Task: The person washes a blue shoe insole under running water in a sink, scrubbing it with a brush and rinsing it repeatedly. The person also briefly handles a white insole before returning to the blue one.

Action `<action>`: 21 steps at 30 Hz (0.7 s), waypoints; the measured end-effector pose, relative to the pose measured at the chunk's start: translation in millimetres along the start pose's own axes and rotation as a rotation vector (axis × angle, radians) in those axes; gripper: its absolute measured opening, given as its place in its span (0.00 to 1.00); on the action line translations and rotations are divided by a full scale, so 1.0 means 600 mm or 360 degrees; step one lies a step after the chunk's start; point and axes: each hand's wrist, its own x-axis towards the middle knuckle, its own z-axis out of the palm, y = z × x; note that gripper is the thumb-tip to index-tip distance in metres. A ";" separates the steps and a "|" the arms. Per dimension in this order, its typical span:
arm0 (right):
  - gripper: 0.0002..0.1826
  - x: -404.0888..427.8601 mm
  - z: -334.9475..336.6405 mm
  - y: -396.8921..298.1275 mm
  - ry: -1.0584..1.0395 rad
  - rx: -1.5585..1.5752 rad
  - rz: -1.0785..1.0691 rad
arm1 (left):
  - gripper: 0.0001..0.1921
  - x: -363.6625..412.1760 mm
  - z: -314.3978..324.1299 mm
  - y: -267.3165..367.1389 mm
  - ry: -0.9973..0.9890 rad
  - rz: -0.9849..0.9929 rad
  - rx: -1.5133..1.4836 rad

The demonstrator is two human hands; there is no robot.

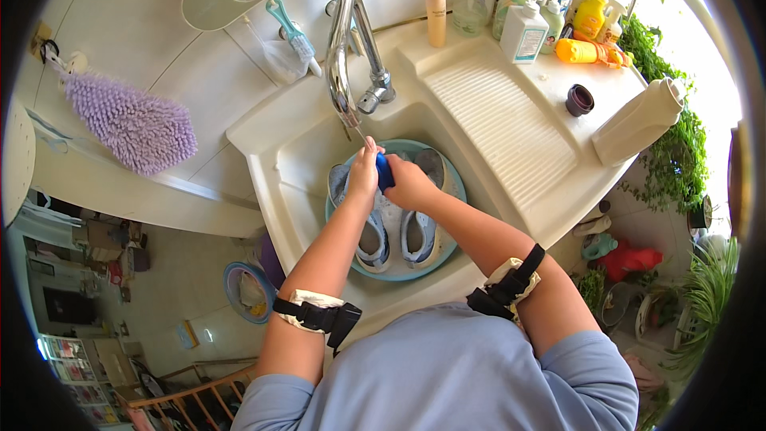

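Under the chrome faucet (344, 66) my right hand (412, 182) grips a small blue object (384, 172), whose kind I cannot make out. My left hand (362, 172) is up against its left side, fingertips at the thin water stream; whether those fingers close on it is hidden. Below both hands, a light teal basin (459, 191) sits in the cream sink (269, 191). Grey-blue shoes lie in it amid foamy water, including a left one (372, 242) and a right one (419, 238) with openings facing up. My hands and forearms cover part of them.
Right of the basin lies a ribbed washboard (502, 114). A dark cap (579, 100) and a cream bottle (637, 123) are on the right ledge. Several pump bottles (525, 33) crowd the back corner. Brushes (293, 33) and a purple chenille towel (131, 120) hang on the wall.
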 end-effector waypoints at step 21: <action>0.26 0.000 -0.039 0.033 0.0124 0.1431 0.0788 | 0.23 -0.009 -0.052 0.029 -0.0703 -0.0114 0.0228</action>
